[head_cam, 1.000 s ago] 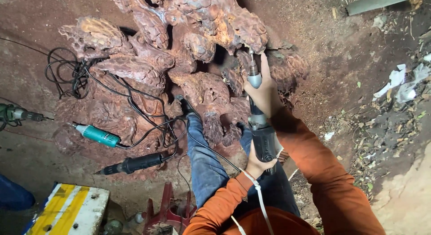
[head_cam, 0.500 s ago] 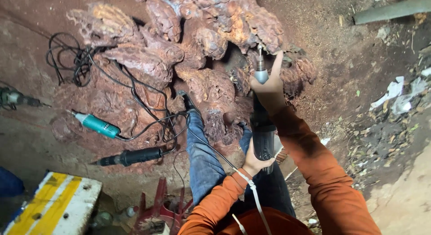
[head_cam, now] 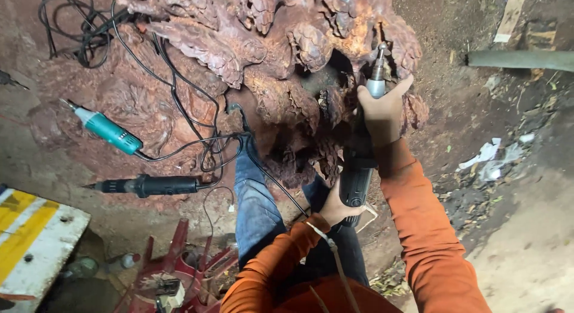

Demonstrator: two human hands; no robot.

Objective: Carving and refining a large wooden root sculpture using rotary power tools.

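Note:
A large reddish-brown carved wood root (head_cam: 281,68) fills the upper middle of the head view. I hold a long black power grinder (head_cam: 359,163) against it with both hands. My right hand (head_cam: 379,110) grips the silver neck near the tip, which touches the carving beside a dark hollow. My left hand (head_cam: 335,208) grips the black rear end of the tool, where a pale cord leaves it. Both arms wear orange sleeves. My leg in blue jeans (head_cam: 254,205) stretches toward the root.
A teal grinder (head_cam: 107,130) and a black grinder (head_cam: 149,185) lie on the dusty ground at left, with tangled black cables (head_cam: 197,139). A yellow-and-white board (head_cam: 30,241) is at lower left, a red plastic stool (head_cam: 173,274) below. Debris and paper scraps (head_cam: 490,157) lie right.
The view has moved closer and lower on the root. Both hands keep their grip on the grinder, and its tip stays at the carving.

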